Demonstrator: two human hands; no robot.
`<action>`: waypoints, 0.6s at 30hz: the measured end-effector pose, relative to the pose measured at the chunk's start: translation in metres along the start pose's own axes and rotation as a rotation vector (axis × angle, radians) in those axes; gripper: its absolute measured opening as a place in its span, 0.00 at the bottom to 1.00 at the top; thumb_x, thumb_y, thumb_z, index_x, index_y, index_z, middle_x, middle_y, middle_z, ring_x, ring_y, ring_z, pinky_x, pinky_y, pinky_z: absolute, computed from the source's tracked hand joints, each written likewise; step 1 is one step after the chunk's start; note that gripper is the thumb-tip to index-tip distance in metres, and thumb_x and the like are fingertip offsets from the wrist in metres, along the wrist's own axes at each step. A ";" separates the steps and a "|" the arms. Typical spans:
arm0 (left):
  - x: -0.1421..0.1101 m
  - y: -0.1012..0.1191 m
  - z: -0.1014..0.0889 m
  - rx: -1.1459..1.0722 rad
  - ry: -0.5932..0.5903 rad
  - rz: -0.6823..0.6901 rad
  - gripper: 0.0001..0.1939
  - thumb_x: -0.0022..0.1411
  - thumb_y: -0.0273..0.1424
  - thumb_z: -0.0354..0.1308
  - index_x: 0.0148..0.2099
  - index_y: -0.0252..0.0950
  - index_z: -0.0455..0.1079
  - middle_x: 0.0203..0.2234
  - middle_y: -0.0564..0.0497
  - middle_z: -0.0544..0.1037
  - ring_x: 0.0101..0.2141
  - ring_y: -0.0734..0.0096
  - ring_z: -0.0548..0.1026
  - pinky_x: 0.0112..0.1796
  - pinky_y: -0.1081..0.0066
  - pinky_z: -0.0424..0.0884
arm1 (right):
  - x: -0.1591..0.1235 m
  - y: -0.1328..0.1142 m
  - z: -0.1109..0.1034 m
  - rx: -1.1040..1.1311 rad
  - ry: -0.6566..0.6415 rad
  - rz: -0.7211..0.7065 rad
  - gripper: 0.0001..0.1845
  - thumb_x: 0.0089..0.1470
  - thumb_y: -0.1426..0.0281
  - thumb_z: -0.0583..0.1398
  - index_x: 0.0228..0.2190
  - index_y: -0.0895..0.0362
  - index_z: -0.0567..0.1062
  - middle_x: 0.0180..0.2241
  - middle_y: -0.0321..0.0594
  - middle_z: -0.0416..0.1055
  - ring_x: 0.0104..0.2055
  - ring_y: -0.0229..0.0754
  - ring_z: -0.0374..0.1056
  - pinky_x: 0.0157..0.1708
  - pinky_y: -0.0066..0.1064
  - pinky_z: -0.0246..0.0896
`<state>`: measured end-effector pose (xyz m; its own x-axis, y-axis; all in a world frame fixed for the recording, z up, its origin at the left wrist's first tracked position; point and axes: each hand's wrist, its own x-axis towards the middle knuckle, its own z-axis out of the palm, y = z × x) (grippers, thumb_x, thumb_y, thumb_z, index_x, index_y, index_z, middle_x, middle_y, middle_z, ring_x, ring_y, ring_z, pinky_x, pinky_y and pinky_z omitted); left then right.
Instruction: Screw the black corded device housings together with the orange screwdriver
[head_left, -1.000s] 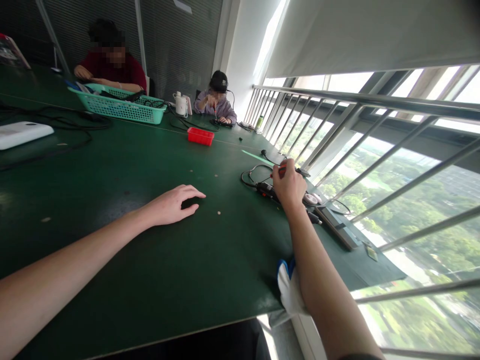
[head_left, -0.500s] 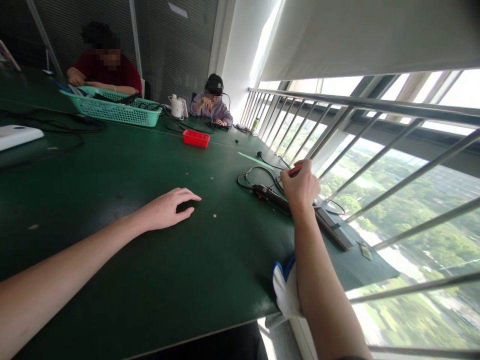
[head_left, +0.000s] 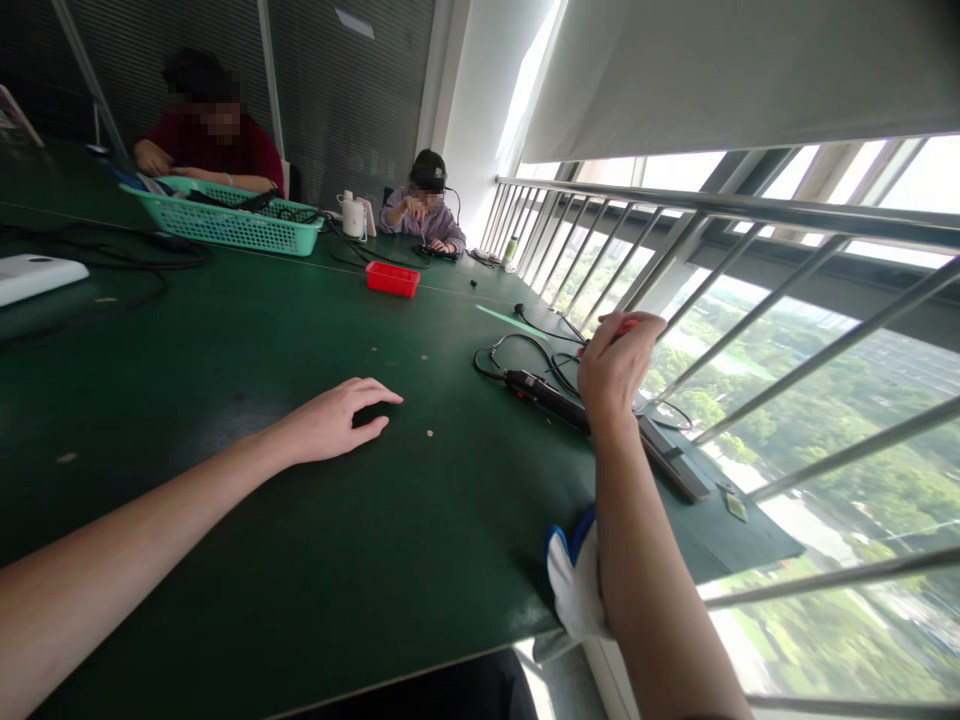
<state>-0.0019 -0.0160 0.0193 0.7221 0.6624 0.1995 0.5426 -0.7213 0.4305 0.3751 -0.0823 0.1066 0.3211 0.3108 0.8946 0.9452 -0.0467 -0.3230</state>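
Note:
My left hand rests on the green table, fingers stretched out and thumb apart, with nothing in it. My right hand is raised near the railing side, its fingers wrapped round a red-handled tool; the tool's kind is mostly hidden by the fingers. Below that hand lies a black corded tool that looks like an electric screwdriver, its cable looping away from its end. A dark grey flat bar lies by my right wrist. Under my right forearm is a white and blue glove.
A red tray and a turquoise basket of dark items stand farther back. Two people sit across the table, one holding a screwdriver. A metal railing runs along the right edge. A white device lies at left.
My right hand has shifted slightly right and turned at the wrist, with the red-handled tool still in it. My left hand has stayed where it was.

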 end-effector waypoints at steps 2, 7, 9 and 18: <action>0.000 -0.001 0.001 -0.004 0.001 0.009 0.22 0.71 0.47 0.49 0.62 0.49 0.69 0.59 0.50 0.72 0.59 0.56 0.69 0.58 0.59 0.67 | 0.001 -0.004 -0.004 0.022 -0.119 -0.083 0.17 0.71 0.62 0.43 0.51 0.56 0.63 0.47 0.52 0.70 0.44 0.47 0.69 0.43 0.39 0.62; 0.001 -0.002 0.002 -0.010 0.013 0.024 0.22 0.71 0.47 0.49 0.62 0.48 0.70 0.59 0.49 0.72 0.59 0.56 0.69 0.59 0.59 0.66 | -0.013 0.012 0.008 -0.347 -0.762 -0.113 0.24 0.58 0.51 0.61 0.49 0.54 0.72 0.48 0.47 0.74 0.49 0.52 0.70 0.41 0.37 0.63; 0.001 -0.002 0.002 -0.010 0.009 0.023 0.23 0.71 0.47 0.49 0.62 0.48 0.70 0.59 0.49 0.72 0.59 0.56 0.70 0.59 0.59 0.66 | -0.019 0.023 0.017 -0.473 -0.962 -0.056 0.32 0.50 0.49 0.67 0.50 0.55 0.74 0.50 0.49 0.73 0.51 0.54 0.70 0.42 0.37 0.64; -0.001 0.000 0.001 -0.016 0.003 0.010 0.23 0.71 0.48 0.48 0.62 0.48 0.69 0.59 0.48 0.72 0.59 0.55 0.70 0.58 0.57 0.67 | -0.023 0.028 0.025 -0.537 -1.073 -0.010 0.26 0.49 0.54 0.65 0.49 0.52 0.78 0.45 0.49 0.77 0.46 0.54 0.74 0.40 0.37 0.64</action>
<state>-0.0018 -0.0168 0.0187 0.7261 0.6557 0.2070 0.5282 -0.7246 0.4426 0.3925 -0.0668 0.0691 0.3425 0.9342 0.1000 0.9330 -0.3507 0.0809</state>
